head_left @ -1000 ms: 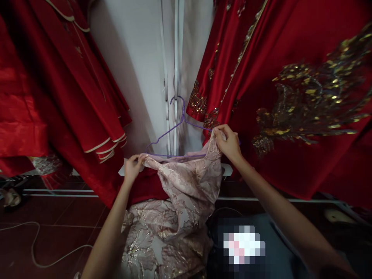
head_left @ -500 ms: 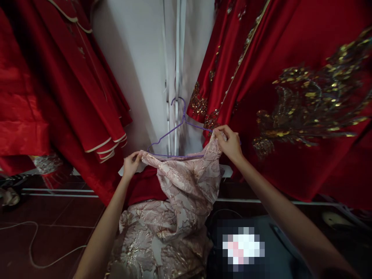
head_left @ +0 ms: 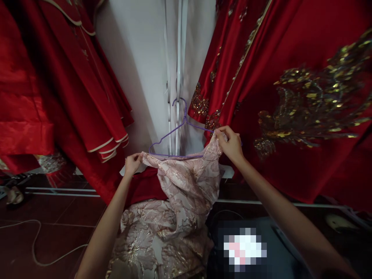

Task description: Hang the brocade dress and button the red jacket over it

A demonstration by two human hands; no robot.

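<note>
A pale pink brocade garment (head_left: pixel 180 193) with a gold pattern hangs down between my arms. My left hand (head_left: pixel 132 163) pinches its upper left edge, fingers closed on the cloth. My right hand (head_left: pixel 230 144) is closed on the garment's upper right corner together with the right end of a thin purple wire hanger (head_left: pixel 174 133). The hanger's lower bar runs along the garment's top edge and its hook points up in front of the white wall.
Red satin garments (head_left: pixel 52 89) hang at the left; a red gown with gold embroidery (head_left: pixel 290 100) hangs at the right. A white wall with vertical rails (head_left: pixel 174 58) is behind. A white cord (head_left: pixel 35 244) lies on the dark red tiled floor.
Both hands and the hanger have stayed almost where they were; the left hand has drawn slightly closer to the hanger's left end and the view has shifted a little.
</note>
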